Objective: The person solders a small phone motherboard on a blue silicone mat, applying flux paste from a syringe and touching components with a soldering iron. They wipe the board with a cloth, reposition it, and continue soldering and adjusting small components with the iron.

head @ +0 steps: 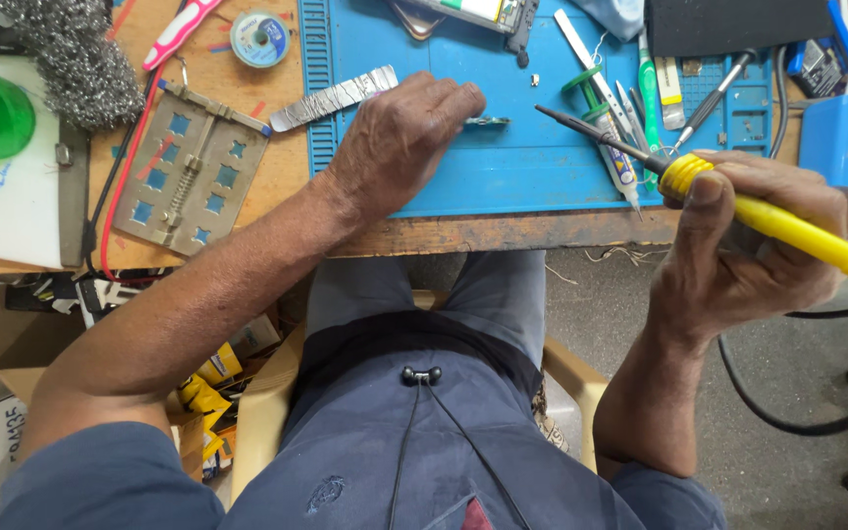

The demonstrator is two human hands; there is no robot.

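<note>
The right hand [738,255] is wrapped firmly around a soldering iron [738,201] with a smooth yellow plastic handle, thumb pressed near the ribbed yellow collar; from there a thin dark metal shaft runs to a fine tip. The iron's long axis lies slantwise, handle low to the right beyond the desk edge, tip pointing up and to the left over the blue mat [503,167], well apart from the other hand. The left hand [399,137] rests palm down on that mat, fingers curled and closed onto a small flat metal part [488,121] whose end sticks out past the fingertips; how tightly it is pinched cannot be told. The mat is rubbery, with a ribbed strip along its left side and shallow square pockets at its upper right, whose contents are too small to make out. A flat, dull grey metal strip [331,98] lies across the mat's left edge onto the worn wooden desk [463,234]. Left of it sits a hinged metal frame [188,167] with rectangular cut-outs, and above that a tangle of steel wool [76,54] and a small spool of solder wire [259,37]. Slim tweezers and pens [620,118] lie on the mat near the iron's tip.
</note>
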